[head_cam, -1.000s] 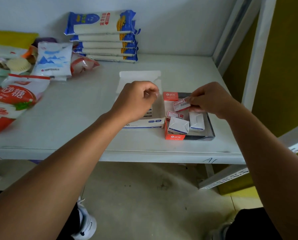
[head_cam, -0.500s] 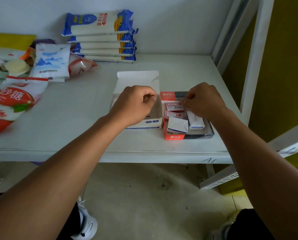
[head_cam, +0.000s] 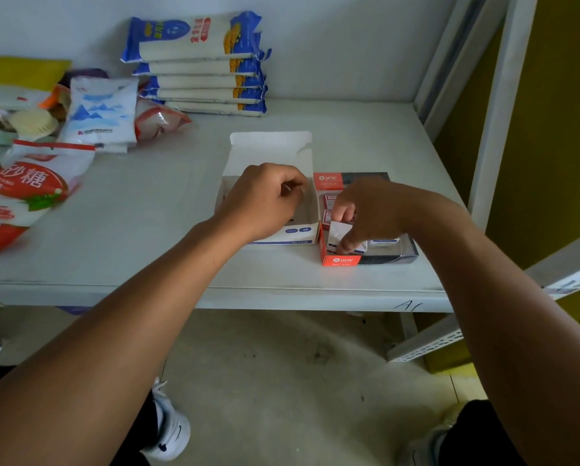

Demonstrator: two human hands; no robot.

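Note:
An open white carton [head_cam: 300, 227] with its lid flap up lies on the grey shelf [head_cam: 167, 203]. My left hand [head_cam: 265, 200] hovers over it with curled fingers, pinching a small pale item I cannot make out. Right beside it stands a red and black tray box [head_cam: 340, 260] holding several small white and red packets. My right hand [head_cam: 369, 213] reaches into that tray, thumb and fingers pinching a small white packet [head_cam: 340, 232] at its front left corner.
A stack of blue and white noodle bags [head_cam: 201, 65] sits at the back. A white and blue bag [head_cam: 101, 112], a red sugar bag [head_cam: 22, 193] and other items lie at the left. A shelf upright [head_cam: 497, 105] rises at the right.
My right hand put down the small red-labelled packet it held, then moved forward in the tray onto the white packet. My left hand stayed over the white carton.

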